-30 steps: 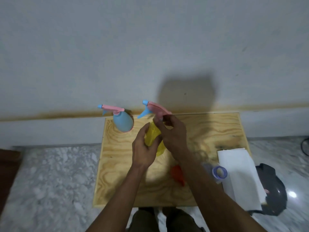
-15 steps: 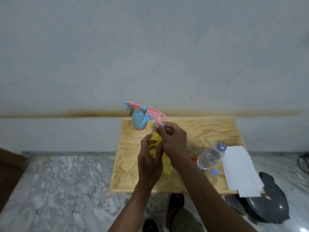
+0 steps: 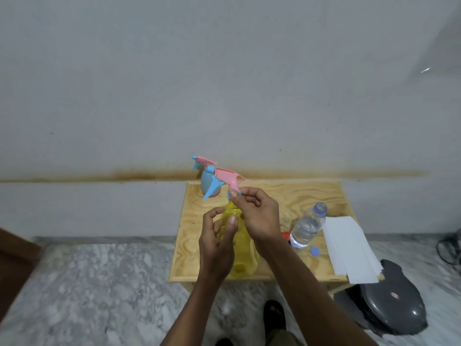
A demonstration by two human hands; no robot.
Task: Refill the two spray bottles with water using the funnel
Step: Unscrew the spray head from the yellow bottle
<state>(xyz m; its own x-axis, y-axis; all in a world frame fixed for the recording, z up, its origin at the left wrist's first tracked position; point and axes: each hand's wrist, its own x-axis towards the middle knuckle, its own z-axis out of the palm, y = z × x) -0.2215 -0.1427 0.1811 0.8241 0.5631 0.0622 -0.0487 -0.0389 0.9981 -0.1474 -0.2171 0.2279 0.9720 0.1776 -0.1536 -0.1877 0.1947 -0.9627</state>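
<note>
The blue collar under the pink spray head point(image 3: 228, 178) is pinched in the right hand's grip point(image 3: 258, 216); the translucent yellow spray bottle point(image 3: 240, 245) is clasped by the left hand point(image 3: 215, 245), above the plywood tabletop point(image 3: 287, 196). A blue spray bottle point(image 3: 208, 182) stands at eleven o'clock, an uncapped clear water bottle point(image 3: 308, 227) at three o'clock.

no text, label, brand, number or sign can be read anywhere. the yellow spray bottle point(image 3: 243, 245) and the blue spray bottle point(image 3: 208, 182) show plain coloured plastic with no print. the clear water bottle point(image 3: 307, 227) carries no label that shows. the white sheets point(image 3: 349, 248) on the table point(image 3: 287, 196) look blank. the dark grey object point(image 3: 391, 303) on the floor shows only glare, and the wall bears only a brown stain line.
</note>
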